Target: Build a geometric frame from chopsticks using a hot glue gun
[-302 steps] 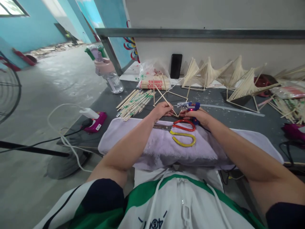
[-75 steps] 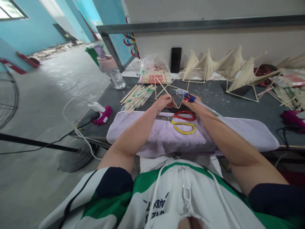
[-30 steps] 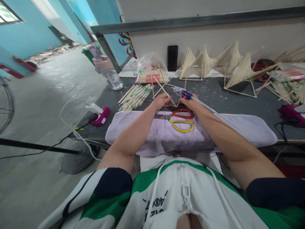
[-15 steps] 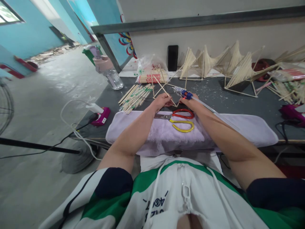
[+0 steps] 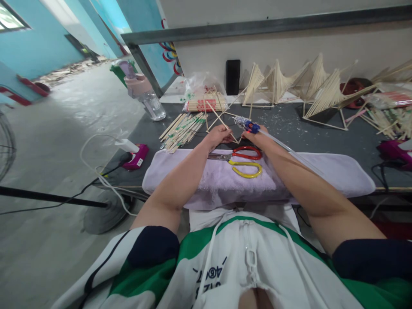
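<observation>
Pinched in the fingers of my left hand (image 5: 219, 135) is a thin wooden stick (image 5: 216, 112), slanting up to the left. It belongs to a small open frame of sticks whose near corner lies between my two hands. My right hand (image 5: 259, 136) is closed around a blue hot glue gun (image 5: 252, 127) with a small red light. A long clear glue stick (image 5: 283, 146) trails from its back over my right forearm. Scissors (image 5: 232, 162) with one red and one yellow handle lie just below my hands on a lilac towel (image 5: 212, 178). The right fingertips are partly hidden.
Loose sticks (image 5: 184, 131) and a bagged bundle (image 5: 206, 105) lie to the left, near a water bottle (image 5: 151, 101). A phone (image 5: 233, 77) leans on the wall beside finished stick structures (image 5: 280, 83). Purple power sockets (image 5: 137, 158) sit at the table's left edge.
The view has shifted very slightly. Both hands, the stick frame and the glue gun keep nearly the same positions.
</observation>
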